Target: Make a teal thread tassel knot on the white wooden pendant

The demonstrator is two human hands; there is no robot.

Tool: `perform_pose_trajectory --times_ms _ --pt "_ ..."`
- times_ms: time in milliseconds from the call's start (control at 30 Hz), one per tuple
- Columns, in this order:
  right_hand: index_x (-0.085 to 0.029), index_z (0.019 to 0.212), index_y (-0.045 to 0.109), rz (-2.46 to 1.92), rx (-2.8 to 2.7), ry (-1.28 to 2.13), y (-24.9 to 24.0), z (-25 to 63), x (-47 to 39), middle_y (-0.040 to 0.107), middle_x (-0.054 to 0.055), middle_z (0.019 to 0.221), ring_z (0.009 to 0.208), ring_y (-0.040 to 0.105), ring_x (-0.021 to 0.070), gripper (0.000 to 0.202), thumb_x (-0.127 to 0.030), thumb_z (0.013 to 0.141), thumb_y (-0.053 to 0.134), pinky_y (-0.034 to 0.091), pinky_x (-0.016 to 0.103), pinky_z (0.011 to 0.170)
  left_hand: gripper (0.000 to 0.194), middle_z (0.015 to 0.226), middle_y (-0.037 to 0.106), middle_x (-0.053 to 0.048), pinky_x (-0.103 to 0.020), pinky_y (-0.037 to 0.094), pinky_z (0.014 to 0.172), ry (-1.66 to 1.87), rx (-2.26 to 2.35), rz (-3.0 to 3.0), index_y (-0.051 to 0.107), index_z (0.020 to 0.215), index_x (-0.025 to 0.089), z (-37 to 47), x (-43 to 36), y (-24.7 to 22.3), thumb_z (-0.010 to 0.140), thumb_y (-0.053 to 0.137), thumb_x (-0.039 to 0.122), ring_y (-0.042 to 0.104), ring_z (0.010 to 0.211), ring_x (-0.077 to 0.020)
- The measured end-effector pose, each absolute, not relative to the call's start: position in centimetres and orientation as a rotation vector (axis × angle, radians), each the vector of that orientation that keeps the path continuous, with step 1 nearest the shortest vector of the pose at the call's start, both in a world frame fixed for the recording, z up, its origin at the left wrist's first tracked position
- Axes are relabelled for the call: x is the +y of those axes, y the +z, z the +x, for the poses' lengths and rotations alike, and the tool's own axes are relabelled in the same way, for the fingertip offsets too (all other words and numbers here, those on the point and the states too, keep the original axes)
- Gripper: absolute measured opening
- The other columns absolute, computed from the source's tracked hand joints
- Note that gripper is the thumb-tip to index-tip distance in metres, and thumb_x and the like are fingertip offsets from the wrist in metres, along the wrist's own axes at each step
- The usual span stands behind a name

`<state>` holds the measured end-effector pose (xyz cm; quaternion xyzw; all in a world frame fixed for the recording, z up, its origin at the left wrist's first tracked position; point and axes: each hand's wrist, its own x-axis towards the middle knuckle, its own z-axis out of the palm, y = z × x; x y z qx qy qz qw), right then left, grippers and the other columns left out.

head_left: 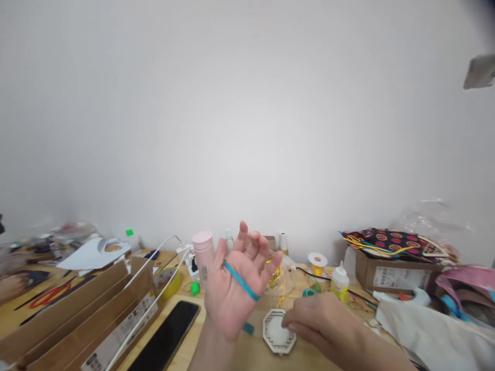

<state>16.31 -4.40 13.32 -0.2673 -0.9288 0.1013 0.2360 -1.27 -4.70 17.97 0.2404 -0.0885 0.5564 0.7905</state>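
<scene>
My left hand [237,283] is raised with the palm toward me, its fingers apart and slightly curled. Across that palm runs a narrow teal band [242,281]; whether it goes round the back of the hand is hidden. My right hand [325,322] is closed, fingertips together at the right edge of a pale octagonal lattice frame [279,332] with a whitish centre. From the frame's top a yellow cord [281,300] leads upward. A small teal piece [248,328] shows beside my left wrist.
A black phone [166,337] and an open cardboard box [96,314] lie left. Behind stand a pink bottle [203,257], a spool of yellow thread [317,264] and a glue bottle [340,282]. A carton [398,273] and white cloth [436,327] are right. Another person's hand [11,287] shows far left.
</scene>
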Motion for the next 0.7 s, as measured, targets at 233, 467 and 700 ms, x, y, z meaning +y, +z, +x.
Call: perform_pose_trajectory --times_ms 233,467,700 --pt "-0.02 0.072 0.055 -0.813 -2.712 -0.088 13.5 16.0 -5.6 0.06 -0.002 0.067 0.055 0.053 0.0106 0.018 -0.015 0.083 0.042 0.027 0.023 0.048 0.046 0.092 0.061 -0.012 -0.043 0.033 0.089 1.315 0.179 0.536 0.055 0.103 0.015 -1.3 -1.2 12.1 0.082 0.032 0.049 0.054 0.094 -0.0234" --pt "-0.019 0.071 0.06 -0.68 -2.647 -0.021 15.3 15.4 -3.5 0.06 0.0 0.068 0.062 0.051 0.0109 0.02 -0.028 0.083 0.047 0.03 0.021 0.054 0.078 0.076 0.062 -0.014 -0.037 0.038 0.077 0.988 0.388 0.537 0.061 0.092 0.004 2.6 -3.8 9.0 0.071 0.022 0.069 0.057 0.075 -0.0223" --pt "-0.016 0.071 0.065 -0.585 -2.488 0.6 13.5 15.1 0.3 0.059 0.0 0.065 0.06 0.051 0.0096 0.019 -0.031 0.078 0.056 0.036 0.018 0.054 0.099 0.073 0.058 -0.016 -0.04 0.034 0.076 0.591 0.287 0.637 0.063 0.072 0.003 2.8 -6.1 8.9 0.052 0.01 0.084 0.054 0.078 -0.0277"
